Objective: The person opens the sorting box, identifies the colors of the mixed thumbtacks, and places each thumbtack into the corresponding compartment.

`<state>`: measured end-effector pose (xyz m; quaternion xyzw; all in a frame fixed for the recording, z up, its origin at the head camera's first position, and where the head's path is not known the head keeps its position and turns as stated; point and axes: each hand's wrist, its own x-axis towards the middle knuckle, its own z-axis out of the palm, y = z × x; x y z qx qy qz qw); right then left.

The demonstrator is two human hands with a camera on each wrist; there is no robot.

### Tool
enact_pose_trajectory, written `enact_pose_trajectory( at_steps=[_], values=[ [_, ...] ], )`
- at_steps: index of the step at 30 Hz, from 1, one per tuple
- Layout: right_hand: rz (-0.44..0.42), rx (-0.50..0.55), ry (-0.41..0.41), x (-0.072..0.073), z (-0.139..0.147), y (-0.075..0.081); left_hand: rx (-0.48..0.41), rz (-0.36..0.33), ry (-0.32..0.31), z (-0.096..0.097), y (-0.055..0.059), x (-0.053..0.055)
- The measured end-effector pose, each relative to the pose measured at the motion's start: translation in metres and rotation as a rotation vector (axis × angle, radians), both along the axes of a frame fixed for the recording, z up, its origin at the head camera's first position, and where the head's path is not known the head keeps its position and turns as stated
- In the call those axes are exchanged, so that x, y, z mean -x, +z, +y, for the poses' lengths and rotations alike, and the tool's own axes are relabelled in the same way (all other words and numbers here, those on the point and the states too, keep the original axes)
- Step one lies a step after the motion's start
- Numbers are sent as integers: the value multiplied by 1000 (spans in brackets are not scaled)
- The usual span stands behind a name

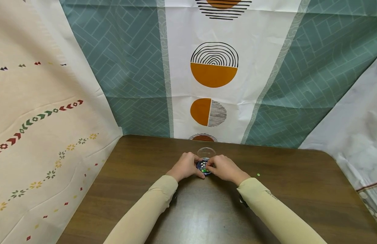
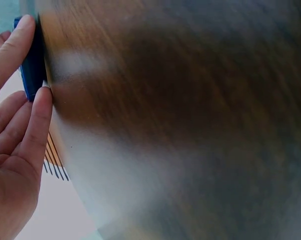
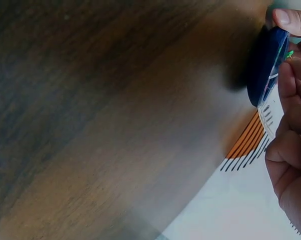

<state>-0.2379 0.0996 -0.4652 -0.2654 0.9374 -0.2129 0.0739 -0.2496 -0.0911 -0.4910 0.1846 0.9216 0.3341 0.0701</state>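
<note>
A small round blue case (image 1: 199, 165) sits on the table with its clear round lid (image 1: 206, 152) raised at the far side. Inside it are several small white dots and green bits (image 1: 204, 170). My left hand (image 1: 186, 166) holds the case by its left side, thumb near and fingers beyond; in the left wrist view its fingers press along the blue wall (image 2: 34, 62). My right hand (image 1: 225, 167) reaches over the case from the right with its fingers curled. At its fingertips the right wrist view shows a tiny green piece (image 3: 289, 54), pinched close over the case.
The brown wooden table (image 1: 139, 169) runs back to a hanging patterned cloth (image 1: 133, 67). To the right of my right hand a tiny green piece (image 1: 258, 175) lies on the wood. Cream cloth (image 1: 54, 128) hangs along the left side, pale cloth (image 1: 353, 135) along the right.
</note>
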Motion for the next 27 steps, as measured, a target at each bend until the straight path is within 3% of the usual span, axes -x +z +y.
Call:
enact_pose_trajectory(
  at_steps=[27],
  values=[
    [-9,0,20,-2,5,0,15,17,0,1,-3,1]
  ],
)
